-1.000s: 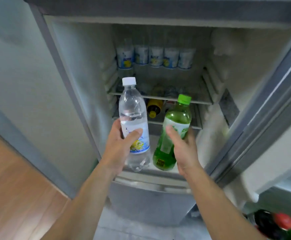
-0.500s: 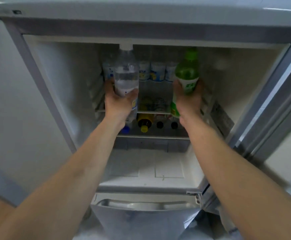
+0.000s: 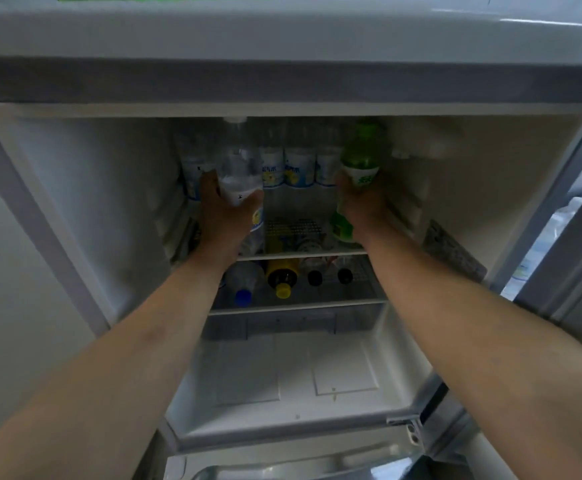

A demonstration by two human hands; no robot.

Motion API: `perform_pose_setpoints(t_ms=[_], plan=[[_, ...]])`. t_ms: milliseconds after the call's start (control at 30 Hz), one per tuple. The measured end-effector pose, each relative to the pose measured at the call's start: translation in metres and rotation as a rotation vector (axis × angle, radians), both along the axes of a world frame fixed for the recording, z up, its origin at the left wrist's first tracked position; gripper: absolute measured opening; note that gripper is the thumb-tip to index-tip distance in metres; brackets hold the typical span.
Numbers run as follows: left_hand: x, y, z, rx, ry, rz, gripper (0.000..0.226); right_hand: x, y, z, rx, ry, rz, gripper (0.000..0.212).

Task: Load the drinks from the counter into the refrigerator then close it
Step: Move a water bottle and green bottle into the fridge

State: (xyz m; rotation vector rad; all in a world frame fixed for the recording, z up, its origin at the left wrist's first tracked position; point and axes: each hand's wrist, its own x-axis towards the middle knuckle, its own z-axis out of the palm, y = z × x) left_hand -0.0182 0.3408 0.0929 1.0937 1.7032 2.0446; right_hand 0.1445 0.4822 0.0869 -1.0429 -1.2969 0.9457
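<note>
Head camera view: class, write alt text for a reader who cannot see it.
Two bare hands reach into an open refrigerator: the left hand holds a clear water bottle, the right hand a green bottle, both at the upper shelf. More bottles lie on the shelf below.

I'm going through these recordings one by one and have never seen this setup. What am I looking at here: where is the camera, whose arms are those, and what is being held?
There is no machine here. The camera sits on a person's head and looks forward and down, so the two bare arms reaching in are the wearer's own. They reach into an open refrigerator. The left hand grips a clear water bottle and the right hand grips a green bottle, both held upright over the upper shelf. At the back of that shelf stands a row of labelled bottles. On the shelf below, bottles lie on their sides with caps facing out, among them a yellow-capped bottle and a blue-capped bottle. Whether the held bottles already touch the shelf cannot be told.
</note>
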Motion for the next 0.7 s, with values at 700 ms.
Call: perform_pose_setpoints(t_ms=[700], plan=[[-0.028,0.050,-0.013,0.011,0.027,-0.083,0.069,-0.005,0.037,-0.017,-0.097,-0.558,-0.241,0.064]])
